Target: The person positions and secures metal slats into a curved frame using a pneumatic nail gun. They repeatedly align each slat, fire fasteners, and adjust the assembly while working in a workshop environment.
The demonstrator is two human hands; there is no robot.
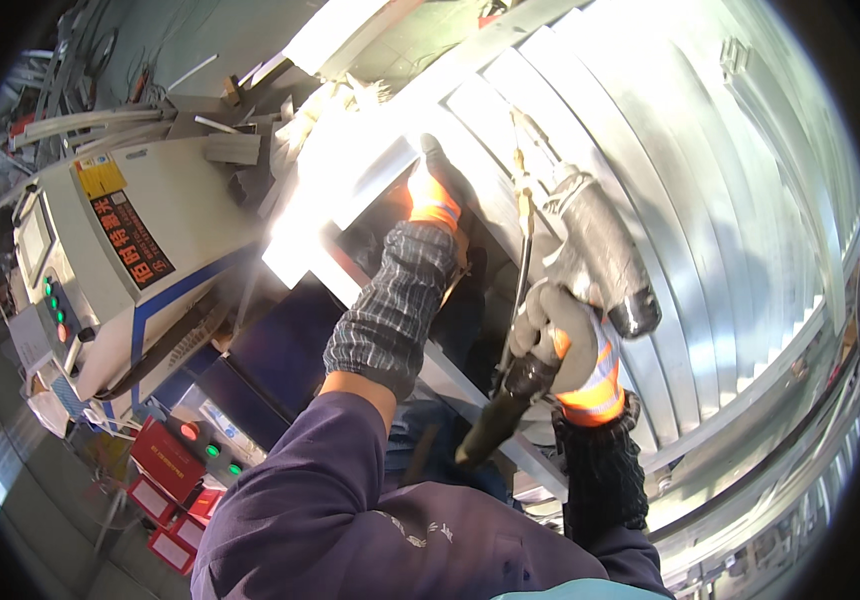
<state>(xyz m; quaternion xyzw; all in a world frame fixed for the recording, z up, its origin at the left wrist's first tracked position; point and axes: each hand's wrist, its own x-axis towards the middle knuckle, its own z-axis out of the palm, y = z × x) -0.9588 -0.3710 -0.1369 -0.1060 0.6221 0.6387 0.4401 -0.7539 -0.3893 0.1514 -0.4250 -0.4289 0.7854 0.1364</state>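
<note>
My right hand (560,335), in a grey glove with an orange reflective cuff, is closed round a handheld welding gun (605,245). The gun has a tape-wrapped grey body, a dark lower grip and a thin nozzle with a wire guide pointing away from me. It lies over a slatted metal panel (640,180), with the nozzle above the slats. Farther up, my left hand (438,180), gloved alike, rests at the panel's frame beside a bright metal bar (380,180). Its visible fingers look stretched out along the metal; the others are hidden. Strong glare washes out the surfaces near it.
A white and blue machine cabinet (180,200) with lit buttons stands at the left. Red folders or boxes (168,460) are below it. Metal offcuts (60,125) pile up at the far left. A loose metal profile (765,100) lies across the panel's far right.
</note>
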